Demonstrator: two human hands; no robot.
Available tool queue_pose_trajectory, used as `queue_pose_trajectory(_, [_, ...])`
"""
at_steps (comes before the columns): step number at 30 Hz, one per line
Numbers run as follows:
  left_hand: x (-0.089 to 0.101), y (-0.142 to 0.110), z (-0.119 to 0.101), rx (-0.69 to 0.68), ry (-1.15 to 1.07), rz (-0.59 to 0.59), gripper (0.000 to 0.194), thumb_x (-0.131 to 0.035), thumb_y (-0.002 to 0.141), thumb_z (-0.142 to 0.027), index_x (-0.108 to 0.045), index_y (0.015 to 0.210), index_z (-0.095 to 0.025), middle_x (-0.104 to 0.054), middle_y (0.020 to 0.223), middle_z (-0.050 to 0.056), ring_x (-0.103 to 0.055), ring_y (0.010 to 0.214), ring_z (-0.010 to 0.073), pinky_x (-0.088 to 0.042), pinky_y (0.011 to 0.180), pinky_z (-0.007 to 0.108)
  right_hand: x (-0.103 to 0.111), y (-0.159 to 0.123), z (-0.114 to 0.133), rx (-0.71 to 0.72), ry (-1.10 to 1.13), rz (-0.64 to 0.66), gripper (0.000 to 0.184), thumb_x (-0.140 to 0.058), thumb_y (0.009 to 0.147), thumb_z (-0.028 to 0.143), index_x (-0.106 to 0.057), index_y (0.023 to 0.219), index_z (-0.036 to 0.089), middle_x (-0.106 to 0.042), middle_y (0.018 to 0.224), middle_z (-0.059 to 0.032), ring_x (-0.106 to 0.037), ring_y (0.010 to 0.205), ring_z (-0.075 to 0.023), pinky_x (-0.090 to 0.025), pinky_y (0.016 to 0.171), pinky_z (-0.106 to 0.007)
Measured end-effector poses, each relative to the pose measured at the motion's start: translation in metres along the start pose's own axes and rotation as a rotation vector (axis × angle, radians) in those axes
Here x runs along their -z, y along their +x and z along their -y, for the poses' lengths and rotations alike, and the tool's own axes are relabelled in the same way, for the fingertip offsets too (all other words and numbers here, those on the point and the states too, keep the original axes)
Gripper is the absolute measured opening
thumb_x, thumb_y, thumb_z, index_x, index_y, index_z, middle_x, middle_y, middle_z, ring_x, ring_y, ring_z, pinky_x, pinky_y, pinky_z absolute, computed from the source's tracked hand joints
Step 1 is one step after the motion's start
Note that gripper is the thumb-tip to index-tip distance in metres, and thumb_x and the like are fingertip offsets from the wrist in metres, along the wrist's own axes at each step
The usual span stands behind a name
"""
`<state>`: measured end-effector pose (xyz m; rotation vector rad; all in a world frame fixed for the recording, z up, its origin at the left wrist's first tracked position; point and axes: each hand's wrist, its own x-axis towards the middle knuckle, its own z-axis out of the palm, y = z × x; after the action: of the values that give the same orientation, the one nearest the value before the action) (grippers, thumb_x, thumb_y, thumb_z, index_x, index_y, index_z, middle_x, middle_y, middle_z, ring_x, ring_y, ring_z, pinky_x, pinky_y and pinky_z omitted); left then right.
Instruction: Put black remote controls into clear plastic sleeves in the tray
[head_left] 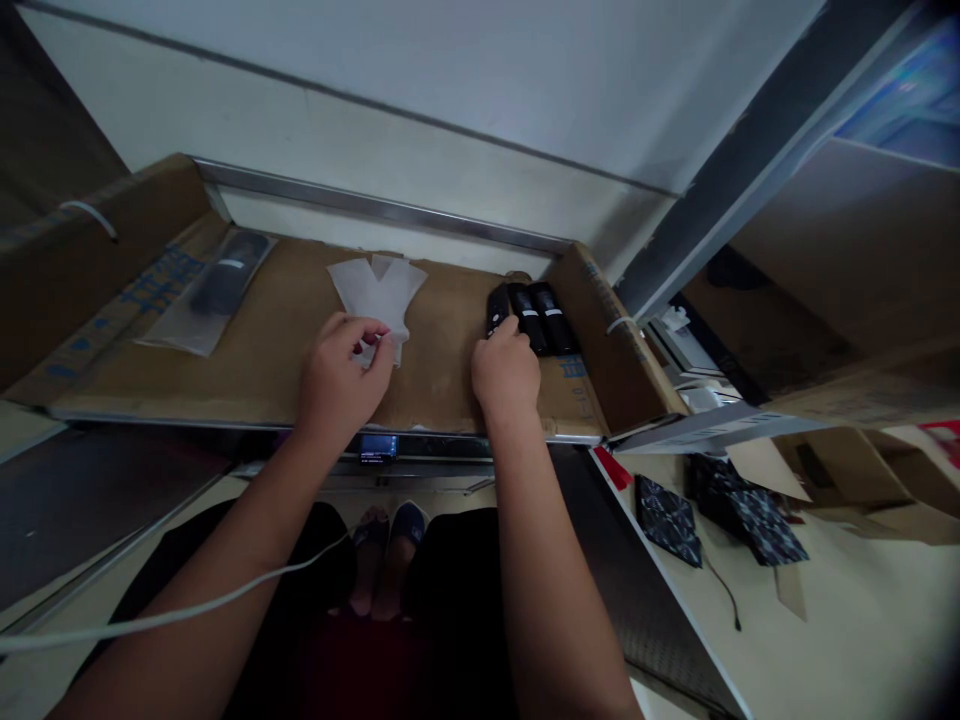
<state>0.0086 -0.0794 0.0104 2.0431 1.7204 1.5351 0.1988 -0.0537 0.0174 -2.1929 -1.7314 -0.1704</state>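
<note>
My left hand (345, 375) is closed at the lower end of some translucent white plastic bags (377, 290), thumb and forefinger pinched over their edge. The bags lie fanned out on the cardboard-lined shelf (450, 310). My right hand (508, 370) is closed on the near end of a slim black device with pale buttons, which looks like a remote control (497, 305). Its fingertips are partly hidden. Right beside it, two more black devices (541, 318) with small white labels lie side by side. At the shelf's left, a dark device sits inside a translucent bag (217, 290).
Cardboard walls (611, 340) edge the shelf, with a metal rail (390, 212) behind. Below the front edge is a small lit screen (378, 448). A white cable (225, 598) crosses my left arm. Dark patterned objects (667, 520) and an open carton (862, 475) lie at right.
</note>
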Motion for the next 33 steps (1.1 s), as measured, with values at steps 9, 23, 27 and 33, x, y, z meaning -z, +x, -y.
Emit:
queue_pose_trajectory(9, [-0.002,0.001,0.002,-0.006,0.007,0.031,0.012,-0.062,0.088,-0.025,-0.073,0.091,-0.02,-0.069,0.085,0.003,-0.061,0.073,0.0176,-0.049,0.074,0.031,0.012,-0.01,-0.01,-0.029,0.144,0.077,0.023,-0.059,0.097,0.027,-0.061,0.11,0.008,-0.069,0.109,-0.0254,-0.07,0.097,-0.0321,-0.054,0.082,-0.039])
queue_pose_trajectory(23, [-0.007,-0.002,0.007,0.09,-0.055,0.068,0.016,-0.066,0.085,-0.029,-0.074,0.096,-0.021,-0.075,0.085,0.004,-0.066,0.068,0.0175,-0.051,0.066,0.028,0.077,-0.037,-0.083,-0.305,1.476,0.371,0.025,-0.069,0.077,0.042,-0.057,0.081,0.021,-0.045,0.048,0.0076,-0.031,0.036,-0.0068,-0.022,0.035,-0.019])
queue_pose_trajectory(27, [-0.007,-0.002,0.007,0.081,-0.021,0.075,0.015,-0.068,0.083,-0.028,-0.075,0.094,-0.022,-0.075,0.081,0.002,-0.066,0.063,0.0177,-0.051,0.066,0.029,0.08,-0.051,-0.088,-0.295,1.407,0.487,0.028,-0.07,0.078,0.044,-0.061,0.084,0.019,-0.047,0.048,0.0062,-0.031,0.036,-0.0068,-0.021,0.036,-0.019])
queue_pose_trajectory(33, [-0.005,-0.002,0.005,0.037,-0.028,0.116,0.013,-0.066,0.084,-0.028,-0.077,0.087,-0.023,-0.076,0.081,0.003,-0.068,0.069,0.0195,-0.052,0.07,0.03,0.067,-0.069,-0.084,-0.316,1.415,0.491,0.03,-0.07,0.079,0.047,-0.062,0.083,0.018,-0.047,0.049,0.0061,-0.033,0.038,-0.0071,-0.024,0.037,-0.019])
